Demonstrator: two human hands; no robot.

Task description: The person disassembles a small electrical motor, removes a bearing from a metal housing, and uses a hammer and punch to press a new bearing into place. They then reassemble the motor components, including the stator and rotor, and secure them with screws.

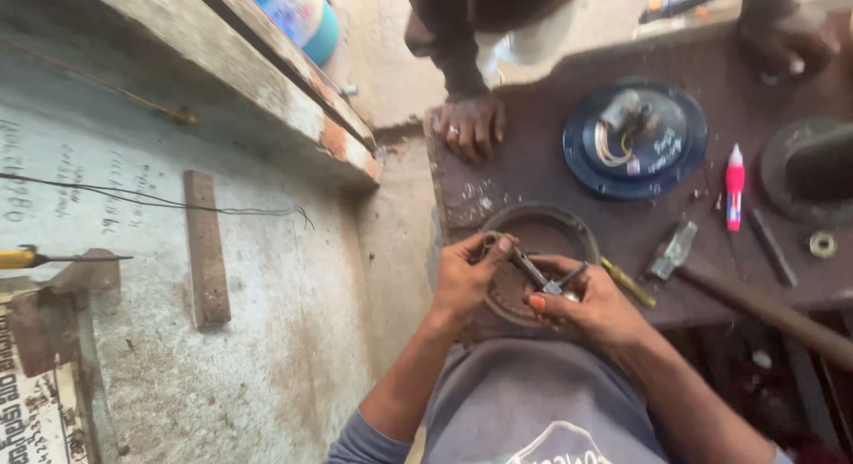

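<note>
Two hands work at the round rusty cover (539, 236) on the worktop (533, 171): my left hand (468, 275) pinches its rim, my right hand (593, 304) grips pliers (544, 276) over its middle. Beyond the cover, a blue disc (635, 140) sits apart; I judge the job mid-way.

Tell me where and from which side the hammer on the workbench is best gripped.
Grip the hammer by its long wooden handle, coming from above on the wearer's right. The handle runs out toward the lower right, bare and unobstructed, while the metal head lies close to the yellow-handled tool and the right hand.
</note>
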